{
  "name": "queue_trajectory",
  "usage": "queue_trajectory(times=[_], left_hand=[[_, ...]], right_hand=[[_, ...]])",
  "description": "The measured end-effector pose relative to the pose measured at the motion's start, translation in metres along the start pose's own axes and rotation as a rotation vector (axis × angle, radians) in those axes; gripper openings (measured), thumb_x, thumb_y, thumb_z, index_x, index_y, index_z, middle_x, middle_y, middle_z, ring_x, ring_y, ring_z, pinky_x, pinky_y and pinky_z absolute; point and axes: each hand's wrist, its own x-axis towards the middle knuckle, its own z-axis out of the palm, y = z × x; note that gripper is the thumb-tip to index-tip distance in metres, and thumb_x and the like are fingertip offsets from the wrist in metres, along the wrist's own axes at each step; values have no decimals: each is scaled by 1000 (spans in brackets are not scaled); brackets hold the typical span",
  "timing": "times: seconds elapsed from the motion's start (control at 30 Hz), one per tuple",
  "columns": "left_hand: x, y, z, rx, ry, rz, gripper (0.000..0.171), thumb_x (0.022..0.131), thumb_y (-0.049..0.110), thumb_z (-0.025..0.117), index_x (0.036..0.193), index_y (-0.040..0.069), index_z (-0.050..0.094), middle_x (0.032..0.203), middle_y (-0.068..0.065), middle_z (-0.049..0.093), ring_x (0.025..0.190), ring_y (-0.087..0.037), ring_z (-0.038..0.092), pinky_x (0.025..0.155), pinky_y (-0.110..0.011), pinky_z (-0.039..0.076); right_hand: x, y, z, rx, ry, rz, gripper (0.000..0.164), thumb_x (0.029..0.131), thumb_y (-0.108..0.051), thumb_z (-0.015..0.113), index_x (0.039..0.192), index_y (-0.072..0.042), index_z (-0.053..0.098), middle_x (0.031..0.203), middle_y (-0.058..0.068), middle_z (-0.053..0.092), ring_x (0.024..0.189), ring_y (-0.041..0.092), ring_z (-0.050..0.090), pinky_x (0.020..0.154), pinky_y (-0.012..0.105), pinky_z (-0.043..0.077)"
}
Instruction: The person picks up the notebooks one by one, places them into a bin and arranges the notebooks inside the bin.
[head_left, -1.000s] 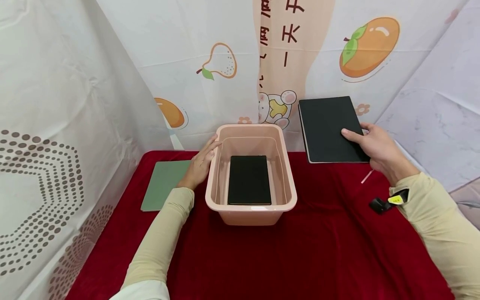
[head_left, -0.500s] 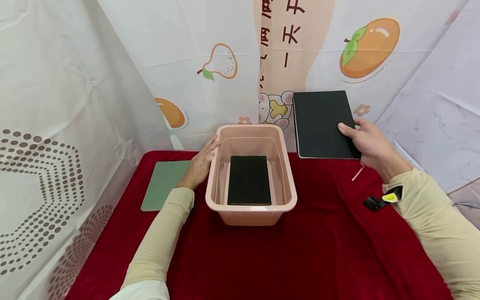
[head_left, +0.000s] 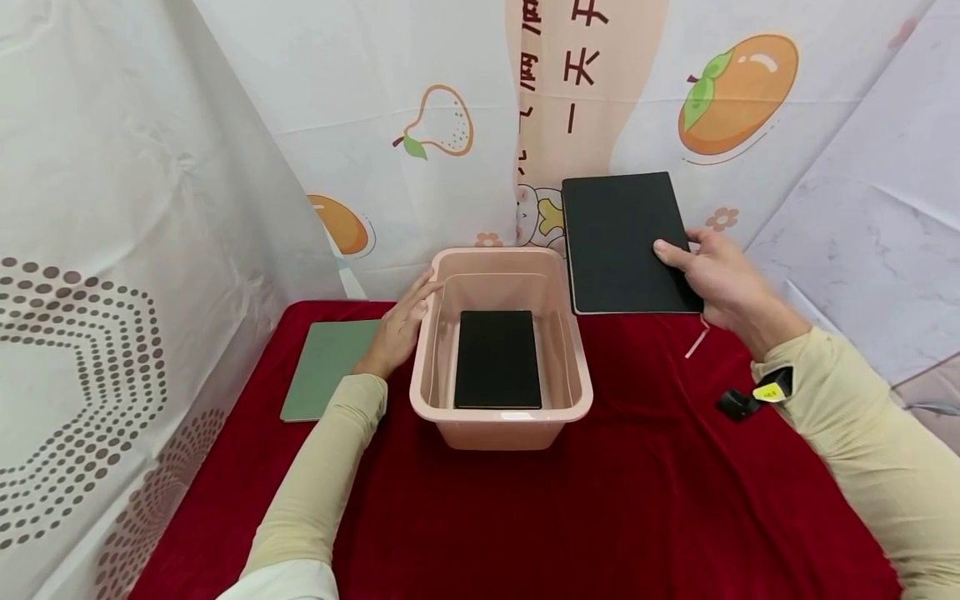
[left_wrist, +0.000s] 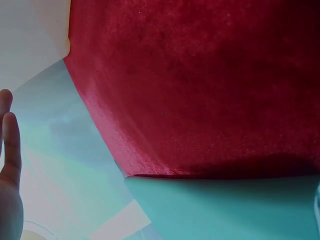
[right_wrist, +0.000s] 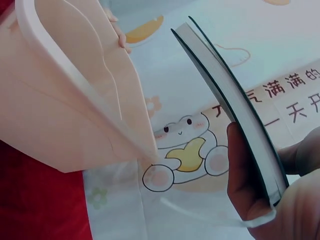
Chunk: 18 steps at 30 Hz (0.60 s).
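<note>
My right hand (head_left: 723, 279) grips a black notebook (head_left: 618, 242) by its right edge, thumb on the cover. The notebook is held up beside the far right corner of a pink plastic basin (head_left: 501, 415). From the right wrist view its white page edges (right_wrist: 250, 130) show between dark covers, and a pale ribbon bookmark (right_wrist: 210, 217) trails from the lower end. Another black notebook (head_left: 498, 358) lies flat on the basin floor. On the basin's left rim rests my left hand (head_left: 396, 333), fingers extended; the left wrist view catches only part of this hand (left_wrist: 11, 170).
To the left of the basin, a green notebook (head_left: 326, 371) lies on the red cloth (head_left: 495, 525), partly hidden by the left forearm. A printed white curtain (head_left: 360, 92) hangs behind the table. A black strap device (head_left: 753, 396) is worn at the right wrist.
My right hand has carried the black notebook left and slightly upward, toward the basin. The left hand and the basin have stayed put.
</note>
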Motion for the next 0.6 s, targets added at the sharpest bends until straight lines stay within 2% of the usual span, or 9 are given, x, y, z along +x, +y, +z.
queue_trajectory(times=[0.27, 0.6], left_hand=[[1, -2, 2, 8, 8, 11, 47, 111, 45, 27, 151, 34, 49, 166, 27, 24, 154, -12, 33, 124, -52, 30], [1, -2, 1, 10, 9, 9, 45, 111, 46, 27, 151, 40, 47, 166, 27, 24, 154, -12, 33, 124, -53, 31]], right_hand=[[1, -2, 15, -6, -39, 2, 35, 104, -34, 56, 129, -13, 45, 89, -14, 75, 78, 6, 75, 70, 27, 62], [6, -2, 34, -4, -56, 2, 36, 105, -31, 55, 131, -9, 44, 88, -12, 74, 77, 6, 75, 71, 28, 63]])
